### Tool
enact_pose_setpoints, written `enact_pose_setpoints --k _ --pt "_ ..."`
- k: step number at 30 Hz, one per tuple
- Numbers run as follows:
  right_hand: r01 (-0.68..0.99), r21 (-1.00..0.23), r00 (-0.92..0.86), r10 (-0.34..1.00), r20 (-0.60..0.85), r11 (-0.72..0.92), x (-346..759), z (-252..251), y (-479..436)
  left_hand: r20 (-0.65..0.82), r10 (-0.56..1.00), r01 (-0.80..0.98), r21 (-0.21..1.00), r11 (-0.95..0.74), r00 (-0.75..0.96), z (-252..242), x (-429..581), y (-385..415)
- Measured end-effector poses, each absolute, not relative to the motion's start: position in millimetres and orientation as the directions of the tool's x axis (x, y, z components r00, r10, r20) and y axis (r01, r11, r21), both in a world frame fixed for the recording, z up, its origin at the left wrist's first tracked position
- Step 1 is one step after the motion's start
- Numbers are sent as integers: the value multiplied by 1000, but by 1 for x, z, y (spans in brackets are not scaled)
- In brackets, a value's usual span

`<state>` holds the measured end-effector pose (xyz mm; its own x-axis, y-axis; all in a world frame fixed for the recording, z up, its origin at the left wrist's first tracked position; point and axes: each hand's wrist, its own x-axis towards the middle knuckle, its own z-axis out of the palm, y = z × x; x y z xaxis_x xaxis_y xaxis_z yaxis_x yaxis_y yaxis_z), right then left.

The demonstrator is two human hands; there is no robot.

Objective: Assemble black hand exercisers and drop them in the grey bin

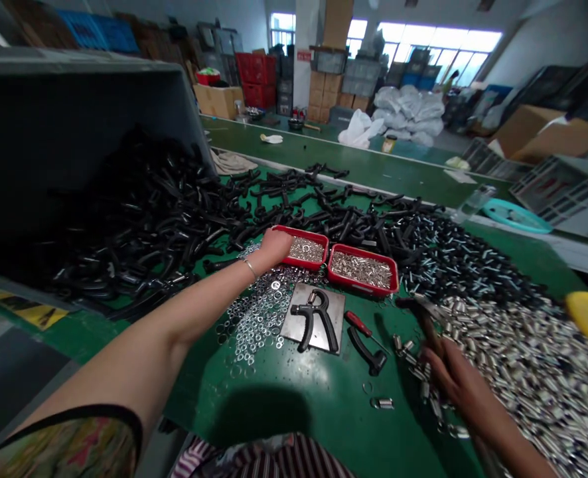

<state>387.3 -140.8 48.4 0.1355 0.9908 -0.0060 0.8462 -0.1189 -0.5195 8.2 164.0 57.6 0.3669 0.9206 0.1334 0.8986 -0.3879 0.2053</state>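
My left hand (pixel 276 246) reaches over the left rim of a red tray (pixel 326 247) of tiny metal parts. Its fingers are bent together in a pinch, and what they hold is too small to make out. In my right hand (pixel 448 372), a hammer (pixel 427 325) is gripped by its handle, its head raised toward the red trays. Between the hands, a black hand gripper (pixel 307 320) lies on a square metal plate (pixel 291 330). Right of the plate are a red-handled screwdriver (pixel 358 323) and a loose black handle (pixel 366 352).
A second red tray (pixel 396 282) holds small metal pins. Metal rings and nuts (pixel 254 318) spread by my left forearm. Springs (pixel 533 372) heap at the right, and one spring (pixel 385 403) lies near the front. A big grey bin (pixel 189 113) spills black handles (pixel 159 212) at left.
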Motion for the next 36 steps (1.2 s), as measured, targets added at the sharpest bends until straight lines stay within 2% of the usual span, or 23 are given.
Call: enact_pose_setpoints --k 1,3,7,9,12,14,16,19,21,24,26,29,33,36 --pt "800 -585 84 990 -118 -137 370 53 -139 134 921 901 199 -386 365 55 9 166" --pt "760 -641 -19 982 -186 -107 333 64 -134 162 919 903 188 -385 359 50 10 165" --pt "748 -663 -131 986 -104 30 274 84 -112 245 915 899 227 -374 319 47 9 160" --pt "770 -634 -147 987 -68 72 257 85 -98 261 916 892 259 -370 304 48 6 161" --pt "828 -551 -200 974 -110 108 245 79 -79 270 912 834 384 -396 309 47 -2 166" --pt "812 -576 -251 947 -203 92 244 76 -74 295 914 743 536 -401 280 45 -7 168" --pt "761 -645 -258 943 -210 65 245 77 -74 340 914 643 654 -400 222 42 -9 166" --pt "752 -658 -175 977 -121 53 248 75 -78 422 881 563 683 -465 215 42 -5 147" --pt "756 -654 -146 971 -189 -14 251 69 -79 432 841 513 666 -541 326 41 1 124" --pt "613 -749 -137 900 -415 -252 257 59 -76 340 791 440 687 -578 508 38 12 85" --pt "453 -809 -130 869 -477 -376 258 56 -76 251 811 437 738 -514 529 33 18 67" --pt "266 -872 -84 891 -446 -411 257 52 -79 159 844 471 770 -431 512 25 25 58" --pt "78 -903 -41 903 -427 -423 254 37 -88 153 826 552 676 -488 542 21 32 62" --pt "17 -904 -34 903 -428 -427 255 25 -94 146 822 586 634 -504 550 20 37 64"
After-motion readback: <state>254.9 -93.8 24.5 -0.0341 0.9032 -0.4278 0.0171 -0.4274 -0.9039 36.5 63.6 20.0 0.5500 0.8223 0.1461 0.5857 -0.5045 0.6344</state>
